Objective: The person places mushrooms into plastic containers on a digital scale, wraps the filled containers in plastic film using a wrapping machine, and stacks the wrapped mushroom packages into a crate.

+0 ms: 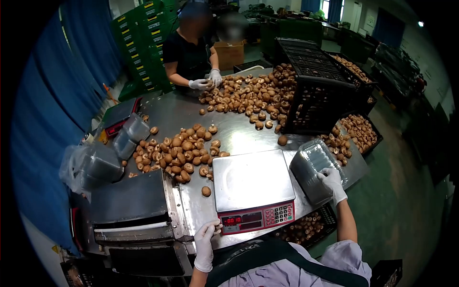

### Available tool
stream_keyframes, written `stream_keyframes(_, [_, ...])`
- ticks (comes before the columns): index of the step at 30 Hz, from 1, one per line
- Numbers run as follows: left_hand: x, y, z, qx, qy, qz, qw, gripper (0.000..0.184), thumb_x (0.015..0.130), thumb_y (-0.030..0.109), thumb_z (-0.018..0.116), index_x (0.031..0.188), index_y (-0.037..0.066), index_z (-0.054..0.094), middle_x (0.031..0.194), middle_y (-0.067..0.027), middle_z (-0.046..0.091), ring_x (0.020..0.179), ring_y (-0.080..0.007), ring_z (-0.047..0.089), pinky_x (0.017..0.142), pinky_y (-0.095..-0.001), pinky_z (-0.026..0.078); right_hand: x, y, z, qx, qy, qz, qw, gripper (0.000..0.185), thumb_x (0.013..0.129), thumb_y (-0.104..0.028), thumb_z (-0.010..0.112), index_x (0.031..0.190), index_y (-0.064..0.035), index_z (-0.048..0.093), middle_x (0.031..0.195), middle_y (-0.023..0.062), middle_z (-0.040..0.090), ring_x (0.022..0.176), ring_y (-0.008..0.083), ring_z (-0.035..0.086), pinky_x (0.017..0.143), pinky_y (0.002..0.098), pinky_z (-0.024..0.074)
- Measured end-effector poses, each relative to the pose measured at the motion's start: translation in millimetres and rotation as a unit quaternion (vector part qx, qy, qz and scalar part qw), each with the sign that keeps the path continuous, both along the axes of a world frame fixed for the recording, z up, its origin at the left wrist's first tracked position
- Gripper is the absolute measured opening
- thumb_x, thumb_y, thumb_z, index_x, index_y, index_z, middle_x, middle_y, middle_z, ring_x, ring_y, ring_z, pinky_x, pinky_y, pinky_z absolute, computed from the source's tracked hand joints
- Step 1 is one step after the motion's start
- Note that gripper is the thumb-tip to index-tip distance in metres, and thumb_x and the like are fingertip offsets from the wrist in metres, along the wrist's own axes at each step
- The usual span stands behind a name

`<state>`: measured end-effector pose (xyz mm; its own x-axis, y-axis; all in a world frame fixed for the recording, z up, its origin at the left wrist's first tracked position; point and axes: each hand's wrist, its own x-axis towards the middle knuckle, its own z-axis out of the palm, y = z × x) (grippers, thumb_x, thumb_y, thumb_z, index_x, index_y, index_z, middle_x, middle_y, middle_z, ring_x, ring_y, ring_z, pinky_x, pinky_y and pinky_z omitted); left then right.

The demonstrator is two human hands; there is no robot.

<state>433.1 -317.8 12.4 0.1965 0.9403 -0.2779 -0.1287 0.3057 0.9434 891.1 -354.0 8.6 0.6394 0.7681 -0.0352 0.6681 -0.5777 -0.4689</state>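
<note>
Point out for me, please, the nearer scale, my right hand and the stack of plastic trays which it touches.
Nearer scale (253, 181): head view, middle of its metal plate.
Right hand (333, 182): head view, its gloved back.
Stack of plastic trays (308, 168): head view, its transparent side.

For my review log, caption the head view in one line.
Right hand on the tray stack, left hand beside the scale, mushrooms heaped on the table.

Green crates (141, 48) stand stacked near blue curtains (48, 110).
</note>
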Motion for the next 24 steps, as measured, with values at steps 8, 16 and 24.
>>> stream_keyframes(8, [9, 23, -15, -0.037, -0.043, 0.039, 0.998, 0.026, 0.096, 0.014, 0.047, 0.109, -0.004, 0.061, 0.104, -0.0096, 0.064, 0.093, -0.0152, 0.063, 0.082, -0.025, 0.049, 9, -4, -17, 0.068, 0.037, 0.02, 0.997, 0.025, 0.081, -0.027, 0.057, 0.083, -0.0035, 0.067, 0.07, 0.0139, 0.065, 0.065, 0.0243, 0.063, 0.065, 0.0353, 0.0478])
stream_keyframes(16, [9, 48, -21, -0.075, -0.103, 0.083, 0.988, 0.027, 0.096, 0.017, 0.048, 0.111, -0.002, 0.059, 0.096, -0.0103, 0.065, 0.091, -0.0166, 0.064, 0.08, -0.0248, 0.051, 7, -4, -3, 0.065, 0.089, 0.063, 0.992, 0.016, 0.081, -0.011, 0.065, 0.079, 0.0047, 0.063, 0.062, 0.0035, 0.058, 0.058, 0.0068, 0.051, 0.054, 0.0264, 0.0421])
stream_keyframes(24, [21, 73, -60, -0.102, -0.107, 0.109, 0.983, 0.025, 0.096, 0.016, 0.047, 0.109, -0.002, 0.058, 0.098, -0.0121, 0.063, 0.091, -0.0182, 0.064, 0.077, -0.0262, 0.052, 14, -1, 4, 0.11, 0.034, 0.079, 0.99, 0.01, 0.084, -0.006, 0.061, 0.081, 0.0029, 0.06, 0.067, 0.0079, 0.058, 0.062, 0.0103, 0.053, 0.059, 0.0284, 0.044])
